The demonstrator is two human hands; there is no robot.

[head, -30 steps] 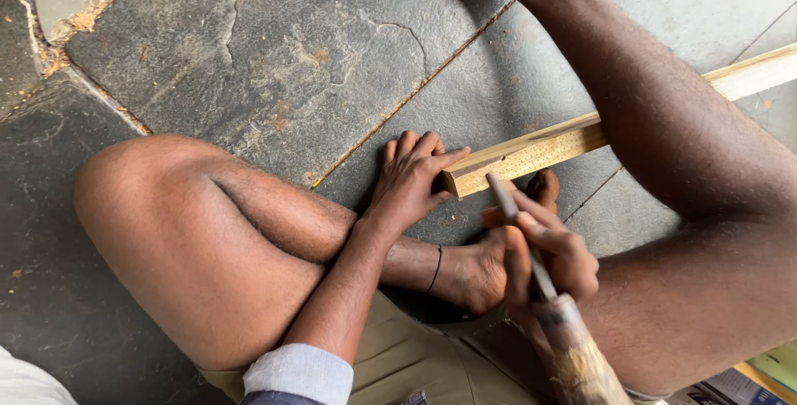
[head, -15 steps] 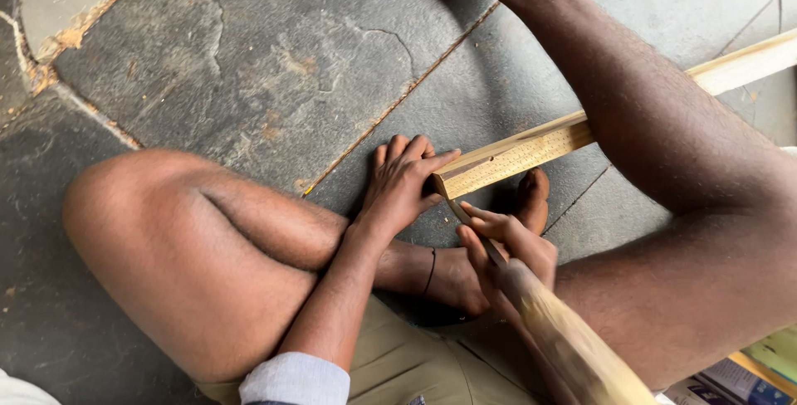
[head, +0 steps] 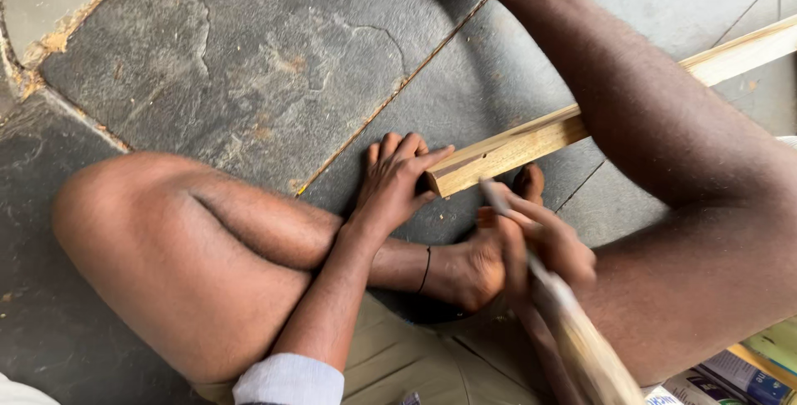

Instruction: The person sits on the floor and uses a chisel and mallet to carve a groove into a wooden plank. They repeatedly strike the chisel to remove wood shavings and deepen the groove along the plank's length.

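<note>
While the wooden strip (head: 531, 141) lies slanted on the stone floor (head: 249, 65) under the right leg, left hand (head: 398, 181) presses its near end, fingers spread flat. Right hand (head: 540, 243) grips a blurred wooden-handled tool (head: 581, 339) just beside it.

Looking steeply down from a head-worn camera, facing the stone floor (head: 249, 56) right in front of the seated body. Sitting close, framing bent legs, the left hand (head: 394, 181) and the right hand (head: 540, 239) at the wooden strip's (head: 531, 143) near end. Sharing nothing with another view.
</note>
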